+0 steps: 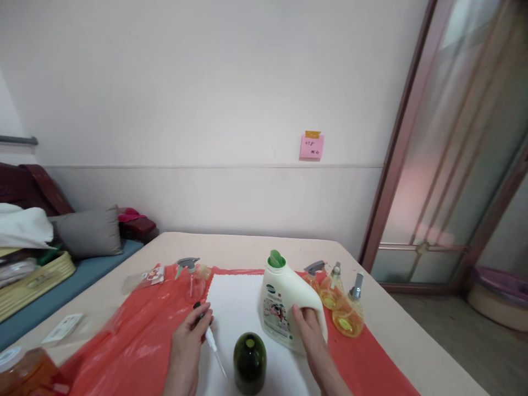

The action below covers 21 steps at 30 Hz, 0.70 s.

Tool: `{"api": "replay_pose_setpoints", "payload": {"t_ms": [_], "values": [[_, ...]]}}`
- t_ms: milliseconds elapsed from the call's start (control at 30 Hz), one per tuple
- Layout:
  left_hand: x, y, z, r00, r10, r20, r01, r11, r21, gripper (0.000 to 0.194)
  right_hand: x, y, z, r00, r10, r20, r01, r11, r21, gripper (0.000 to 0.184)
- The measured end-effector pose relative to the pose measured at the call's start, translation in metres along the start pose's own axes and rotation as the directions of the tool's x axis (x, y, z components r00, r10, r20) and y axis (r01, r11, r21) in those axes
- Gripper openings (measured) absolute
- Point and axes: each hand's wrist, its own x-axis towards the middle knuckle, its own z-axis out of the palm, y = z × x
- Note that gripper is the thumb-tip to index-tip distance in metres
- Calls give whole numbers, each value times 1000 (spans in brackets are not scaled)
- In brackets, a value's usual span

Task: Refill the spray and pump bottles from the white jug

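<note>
My right hand (310, 336) grips the side handle of a white detergent jug (284, 302) with a green cap, standing upright on a white cloth (231, 297). My left hand (188, 336) pinches a black pump head with a white dip tube (212, 344) that points down toward me over the cloth. A dark green bottle (249, 363) without a top stands between my hands, near the table's front.
A red plastic sheet (140, 341) covers the beige table (247, 247). Three yellow pump bottles (340, 300) stand right of the jug. A clear spray bottle (192, 275) lies to the left. An amber jar (25, 371) sits at the front left corner. Glass door at right.
</note>
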Motion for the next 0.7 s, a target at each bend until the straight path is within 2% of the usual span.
{"api": "replay_pose_setpoints", "payload": {"t_ms": [167, 267, 367, 433, 467, 500, 533, 567, 633, 667, 700], "values": [[2, 2, 0, 1000, 8, -3, -7, 1000, 27, 56, 0, -5, -16, 998, -68, 0, 66, 970, -233, 86], [1, 5, 2, 1000, -13, 3, 13, 1000, 22, 58, -7, -12, -31, 994, -100, 33, 106, 937, -332, 77], [0, 5, 1, 1000, -10, 12, 10, 1000, 9, 58, -17, -13, -50, 985, -120, 122, 161, 896, -415, 60], [0, 5, 0, 1000, -4, 10, 4, 1000, 10, 57, -22, -7, -65, 968, -138, 212, 231, 824, -518, 55], [0, 5, 0, 1000, -3, 12, 3, 1000, 6, 57, -24, -2, -73, 949, -180, 261, 303, 756, -580, 56], [0, 5, 0, 1000, 0, 16, 0, 1000, 1, 57, -25, 4, -81, 914, -259, 313, 404, 655, -638, 61], [-1, 5, 0, 1000, 4, 21, -4, 1000, -3, 57, -25, 10, -88, 850, -383, 362, 522, 524, -673, 69], [-2, 5, 0, 1000, 7, 23, -7, 1000, -4, 56, -25, 15, -94, 764, -507, 400, 616, 385, -687, 77], [-4, 5, 2, 999, 15, 29, -15, 1000, 5, 55, -23, 20, -103, 584, -681, 443, 709, 161, -687, 91], [-5, 6, 3, 999, 20, 31, -20, 1000, 13, 54, -23, 20, -106, 518, -725, 454, 724, 90, -684, 94], [-6, 6, 4, 999, 23, 33, -24, 1000, 20, 53, -23, 18, -108, 475, -748, 464, 731, 41, -681, 94]]}}
